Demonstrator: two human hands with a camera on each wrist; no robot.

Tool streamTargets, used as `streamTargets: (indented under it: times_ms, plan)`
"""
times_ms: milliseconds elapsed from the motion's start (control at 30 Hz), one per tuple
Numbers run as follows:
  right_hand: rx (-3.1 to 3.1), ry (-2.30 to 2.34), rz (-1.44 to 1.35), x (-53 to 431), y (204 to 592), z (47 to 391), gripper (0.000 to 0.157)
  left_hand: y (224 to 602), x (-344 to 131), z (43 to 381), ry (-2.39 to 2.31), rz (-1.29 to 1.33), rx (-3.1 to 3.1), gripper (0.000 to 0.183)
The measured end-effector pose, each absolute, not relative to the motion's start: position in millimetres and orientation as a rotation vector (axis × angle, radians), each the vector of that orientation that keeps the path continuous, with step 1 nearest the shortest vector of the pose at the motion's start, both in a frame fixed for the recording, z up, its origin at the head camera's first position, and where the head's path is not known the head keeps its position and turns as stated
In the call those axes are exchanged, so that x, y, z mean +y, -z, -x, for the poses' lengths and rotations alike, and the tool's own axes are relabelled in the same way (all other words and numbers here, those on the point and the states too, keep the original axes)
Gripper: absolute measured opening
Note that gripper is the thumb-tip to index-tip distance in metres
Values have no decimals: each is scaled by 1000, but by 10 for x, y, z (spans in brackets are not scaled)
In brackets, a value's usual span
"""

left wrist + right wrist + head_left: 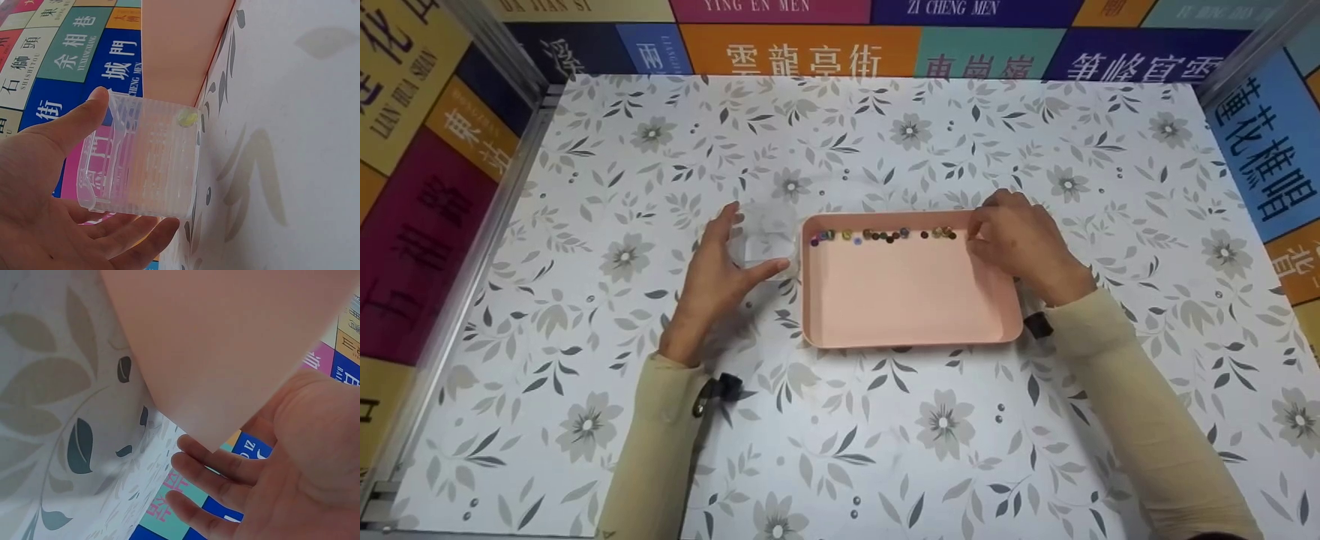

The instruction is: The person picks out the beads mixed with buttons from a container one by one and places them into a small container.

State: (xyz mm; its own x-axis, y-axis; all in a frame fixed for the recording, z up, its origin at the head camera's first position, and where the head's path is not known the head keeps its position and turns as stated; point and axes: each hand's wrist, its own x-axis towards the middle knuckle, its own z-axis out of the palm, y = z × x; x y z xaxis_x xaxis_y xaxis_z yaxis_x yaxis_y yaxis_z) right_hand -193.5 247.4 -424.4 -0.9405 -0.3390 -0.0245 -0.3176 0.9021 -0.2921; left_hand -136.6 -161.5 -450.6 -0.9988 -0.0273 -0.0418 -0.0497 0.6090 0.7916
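Note:
My left hand (720, 262) holds a small clear plastic box (769, 244) beside the pink tray (915, 300). In the left wrist view the thumb lies at the box's rim and the fingers along its opposite side. One yellow-green marble (187, 117) shows inside the box. My right hand (1024, 240) is at the tray's far right corner, thumb and forefinger reaching over the rim. Outside that corner, the other fingers bend in the right wrist view. The fingertips inside are hidden there, so whether they pinch anything is unclear. Several coloured marbles (885, 236) line the tray's far wall.
A white table (945, 480) with a grey leaf and flower print lies under everything. Coloured panels with lettering (802, 52) stand along its back and sides. A black wrist strap part (1039, 325) sits near the tray's right side.

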Motion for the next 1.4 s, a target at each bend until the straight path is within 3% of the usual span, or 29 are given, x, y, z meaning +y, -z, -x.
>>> streamTargets:
  times_ms: [533, 1400]
  plan:
    - [3073, 509, 656, 2458, 4234, 1938, 10, 4503, -1608, 1351, -1378, 75, 2795, 113]
    - [3073, 542, 642, 2399, 4195, 1945, 14, 4496, -1611, 1352, -1398, 78, 2770, 115]
